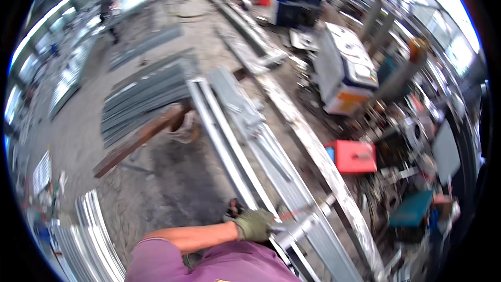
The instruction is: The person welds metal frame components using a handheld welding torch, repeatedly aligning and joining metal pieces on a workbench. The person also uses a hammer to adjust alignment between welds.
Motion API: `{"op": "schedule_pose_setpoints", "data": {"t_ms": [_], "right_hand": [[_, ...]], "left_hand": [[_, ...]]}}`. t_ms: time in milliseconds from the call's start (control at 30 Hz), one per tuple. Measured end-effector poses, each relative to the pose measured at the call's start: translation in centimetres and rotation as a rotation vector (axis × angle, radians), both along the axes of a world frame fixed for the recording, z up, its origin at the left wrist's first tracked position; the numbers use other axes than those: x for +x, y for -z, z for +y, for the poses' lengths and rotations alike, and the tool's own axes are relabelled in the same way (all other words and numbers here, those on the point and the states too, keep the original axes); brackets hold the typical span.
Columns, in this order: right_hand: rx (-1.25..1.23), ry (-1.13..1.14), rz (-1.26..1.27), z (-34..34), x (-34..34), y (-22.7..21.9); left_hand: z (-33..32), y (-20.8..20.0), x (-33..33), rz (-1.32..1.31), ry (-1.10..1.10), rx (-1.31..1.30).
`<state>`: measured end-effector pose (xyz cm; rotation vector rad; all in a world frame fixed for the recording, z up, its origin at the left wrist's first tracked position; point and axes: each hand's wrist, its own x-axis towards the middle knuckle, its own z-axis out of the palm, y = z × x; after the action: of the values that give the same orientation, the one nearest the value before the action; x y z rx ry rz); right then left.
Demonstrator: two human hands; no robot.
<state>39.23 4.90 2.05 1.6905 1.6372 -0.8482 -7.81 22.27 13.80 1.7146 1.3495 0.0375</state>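
At the near left, a stack of bright ridged metal lengths is partly cut off by the dark rim of the view. Farther off and to the right, a brown beam slants from near left to far right, its far end by the metal channel, with a stack of grey profiles on the floor beyond. The channel is long and straight, its long axis running from far left to near right; its far end is plain to see, while its near end passes out of sight beside the person's purple shirt. The left hand, in a green glove, reaches in from the left and lies over the near part of the channel, most of whose length stretches away beyond it. Blur hides the fingers, so I cannot tell whether they close on anything; a small dark object just beyond the glove is equally unclear. The right hand is out of sight, and its state cannot be told. Just right of the glove sits a blurred silvery piece; a broad grey profile, then a whitish beam, run roughly alongside the channel, with a red box farther right.
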Motion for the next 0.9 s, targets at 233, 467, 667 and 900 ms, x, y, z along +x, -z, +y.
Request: {"op": "schedule_pose_setpoints", "data": {"t_ms": [233,467,667,900], "right_hand": [[-0.093,-0.085,0.028,0.2,-0.7,-5.5],[-0.174,-0.119,0.025,4.4,2.3,-5.2],[-0.198,-0.189,-0.034,9.3,2.5,-3.9],[-0.220,-0.263,0.010,17.5,0.8,-6.7]], "left_hand": [[-5.0,5.1,-1.0,0.192,-0.217,0.086],[-5.6,7.1,0.8,0.206,-0.248,-0.099],[-7.0,10.1,1.4,0.201,-0.381,-0.111],[-7.9,10.5,-0.2,0.164,-0.572,-0.090]]}}
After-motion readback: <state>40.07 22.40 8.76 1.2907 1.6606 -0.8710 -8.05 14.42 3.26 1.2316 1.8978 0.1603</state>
